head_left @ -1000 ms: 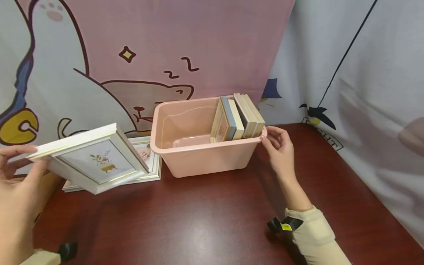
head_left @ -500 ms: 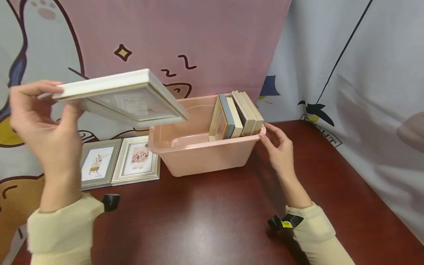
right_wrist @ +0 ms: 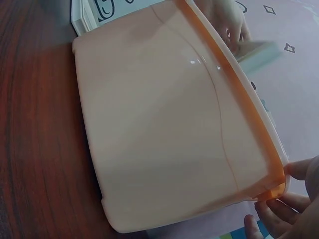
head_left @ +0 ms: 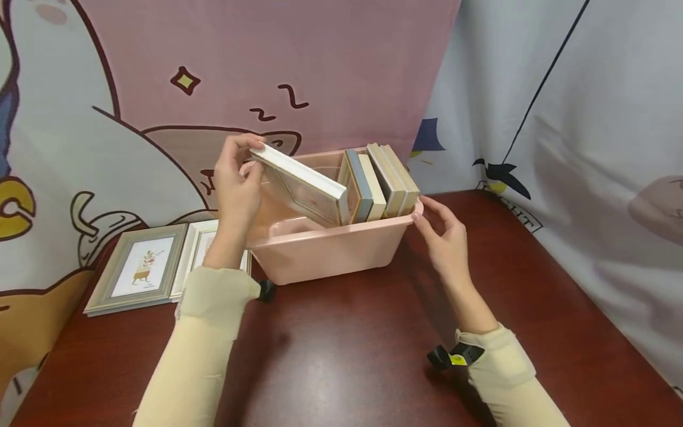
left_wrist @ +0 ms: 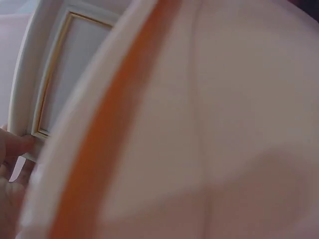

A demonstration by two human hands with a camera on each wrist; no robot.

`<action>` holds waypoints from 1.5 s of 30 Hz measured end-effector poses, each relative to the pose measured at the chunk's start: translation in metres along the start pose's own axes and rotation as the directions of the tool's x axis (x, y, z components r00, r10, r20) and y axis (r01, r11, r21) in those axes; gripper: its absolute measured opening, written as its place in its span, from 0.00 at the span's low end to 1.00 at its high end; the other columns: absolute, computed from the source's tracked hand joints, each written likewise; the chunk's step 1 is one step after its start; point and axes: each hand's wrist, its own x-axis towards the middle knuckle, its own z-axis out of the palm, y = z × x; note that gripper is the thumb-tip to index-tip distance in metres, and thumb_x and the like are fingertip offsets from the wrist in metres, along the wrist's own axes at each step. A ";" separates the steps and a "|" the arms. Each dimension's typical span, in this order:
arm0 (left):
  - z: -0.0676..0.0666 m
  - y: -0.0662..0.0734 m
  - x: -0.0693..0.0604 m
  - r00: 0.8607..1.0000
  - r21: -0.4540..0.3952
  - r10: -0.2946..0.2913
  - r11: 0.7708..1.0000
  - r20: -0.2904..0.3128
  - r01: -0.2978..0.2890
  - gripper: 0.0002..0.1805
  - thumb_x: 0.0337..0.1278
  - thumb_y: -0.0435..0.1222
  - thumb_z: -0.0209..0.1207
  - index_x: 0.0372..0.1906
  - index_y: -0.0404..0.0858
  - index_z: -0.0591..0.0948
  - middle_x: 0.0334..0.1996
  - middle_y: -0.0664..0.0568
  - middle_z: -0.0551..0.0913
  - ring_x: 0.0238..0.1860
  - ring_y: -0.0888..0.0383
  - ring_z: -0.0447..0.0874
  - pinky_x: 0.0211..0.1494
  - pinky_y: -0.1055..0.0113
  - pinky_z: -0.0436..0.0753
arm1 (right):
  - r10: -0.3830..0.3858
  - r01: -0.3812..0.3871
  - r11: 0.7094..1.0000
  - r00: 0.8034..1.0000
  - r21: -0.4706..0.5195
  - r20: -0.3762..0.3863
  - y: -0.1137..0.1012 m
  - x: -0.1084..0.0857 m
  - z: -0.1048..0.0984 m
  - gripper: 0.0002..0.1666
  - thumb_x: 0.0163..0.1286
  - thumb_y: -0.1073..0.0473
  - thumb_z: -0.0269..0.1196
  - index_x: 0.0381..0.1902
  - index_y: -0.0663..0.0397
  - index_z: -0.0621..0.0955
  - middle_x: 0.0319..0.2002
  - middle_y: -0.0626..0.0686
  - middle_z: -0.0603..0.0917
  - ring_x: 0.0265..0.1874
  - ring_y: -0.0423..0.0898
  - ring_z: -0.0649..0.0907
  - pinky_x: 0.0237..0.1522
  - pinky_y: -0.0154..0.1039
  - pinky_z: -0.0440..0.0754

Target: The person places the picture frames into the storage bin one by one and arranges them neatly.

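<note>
A white picture frame point(head_left: 304, 178) is tilted over the left part of a pink plastic bin point(head_left: 320, 258), its lower end down inside. My left hand point(head_left: 237, 181) pinches its upper end between thumb and fingers; the left wrist view shows the thumb on the frame's border point(left_wrist: 25, 109), mostly behind the bin wall. Inside the bin's right side, several frames stand on edge, among them a blue-grey one point(head_left: 361, 190) and a cream one point(head_left: 375, 190). With thumb and fingers, my right hand point(head_left: 445, 237) pinches the bin's right rim corner, also visible in the right wrist view.
Left of the bin, a silver-grey picture frame point(head_left: 144, 270) lies flat on the dark red table point(head_left: 331, 350). Beside it a white frame point(head_left: 200, 246) lies partly hidden behind my left arm. A printed cloth point(head_left: 352, 77) hangs behind the bin.
My left hand has carried the white picture frame up from the left, then rightward and down into the bin's opening. My right hand stays on the rim.
</note>
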 end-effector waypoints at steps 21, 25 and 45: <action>0.056 -0.010 -0.010 0.868 0.161 -0.194 0.978 0.456 0.134 0.34 0.63 0.27 0.59 0.70 0.33 0.56 0.73 0.39 0.57 0.72 0.44 0.65 0.75 0.54 0.72 | 0.051 -0.051 0.999 0.998 0.015 -0.029 -0.012 -0.007 -0.004 0.23 0.72 0.61 0.62 0.64 0.56 0.78 0.59 0.58 0.82 0.52 0.31 0.83 0.51 0.20 0.80; 0.057 -0.010 -0.015 0.662 0.271 -0.329 0.943 0.673 0.193 0.26 0.69 0.35 0.58 0.64 0.29 0.65 0.62 0.36 0.70 0.61 0.42 0.77 0.63 0.55 0.83 | 0.057 -0.057 0.998 0.998 0.021 -0.024 -0.013 -0.007 -0.004 0.23 0.72 0.61 0.61 0.64 0.56 0.78 0.60 0.58 0.81 0.52 0.31 0.83 0.51 0.20 0.80; 0.050 -0.021 -0.010 0.681 0.204 -0.273 0.962 0.680 0.182 0.15 0.63 0.28 0.60 0.53 0.27 0.79 0.50 0.35 0.85 0.49 0.44 0.86 0.53 0.61 0.88 | 0.076 -0.076 0.997 0.997 0.014 -0.018 -0.006 -0.002 0.003 0.24 0.71 0.60 0.63 0.64 0.55 0.79 0.57 0.52 0.83 0.49 0.29 0.83 0.48 0.19 0.81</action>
